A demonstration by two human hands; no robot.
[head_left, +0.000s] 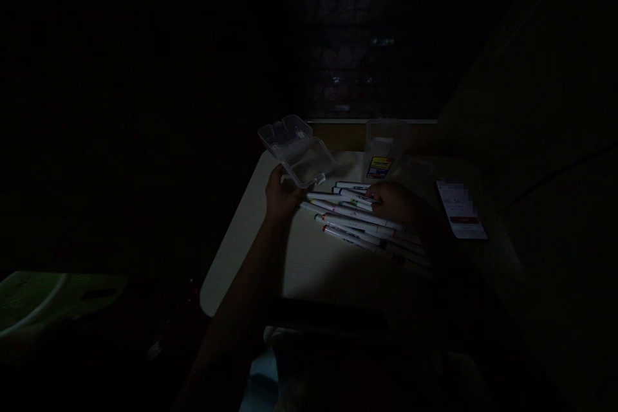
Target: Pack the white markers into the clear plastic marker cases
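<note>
Markers [358, 213]: loose pile on the middle of the table [247, 232], slightly toward its far edge. White barrels lie roughly parallel, running from the far left toward the near right, several crossing. Green, red, orange and dark ends visible at the left; right-hand ends sink into shadow, so no count made. Marker with the red end [348, 238] lies on the near side of the pile.

Right hand [394, 203]: over the far right part of the pile, fingers curled, tips at a dark-ended marker. Cannot tell whether they grip it or only rest there; light too low.

Left hand [282, 198]: holding the clear box [309, 164] by its near left side, thumb by the nearest marker ends. Box lid hinged open, leaning toward the far left corner. Cannot tell whether the base touches the surface.

Farther out: clear tall container [387, 138] with a yellow label [380, 166], near the far edge; phone [462, 210], screen lit, toward the right edge.

Risks, as judged: round barrels could roll toward the near edge if a crossed marker is pulled out from beneath others. Box could tip if the one-sided hold slackens, the open lid weighting it outward. Dimness could cause a wrong pick.
</note>
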